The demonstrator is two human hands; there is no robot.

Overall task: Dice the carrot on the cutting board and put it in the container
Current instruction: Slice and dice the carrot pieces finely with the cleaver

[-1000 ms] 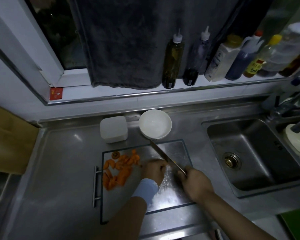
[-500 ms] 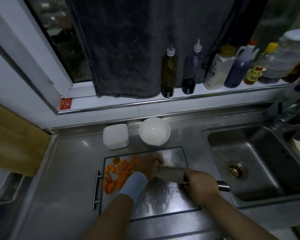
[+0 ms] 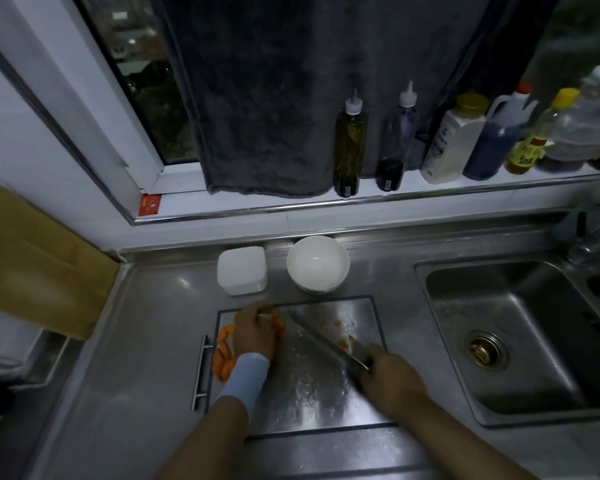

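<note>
At lower centre your left hand (image 3: 255,332) curls over the carrot pieces (image 3: 224,355) to steady them, while your right hand (image 3: 392,377) grips the knife (image 3: 323,341) angled across the cutting board (image 3: 309,393).

Your cutting board (image 3: 326,393) is glossy steel, speckled wet. At its eleven o'clock the container (image 3: 242,270) looks matt white plastic; at twelve, the bowl (image 3: 317,265) is glossy and smooth. The sink (image 3: 534,341) at three o'clock is brushed steel. The hanging towel (image 3: 274,98) is nappy dark cloth.
</note>
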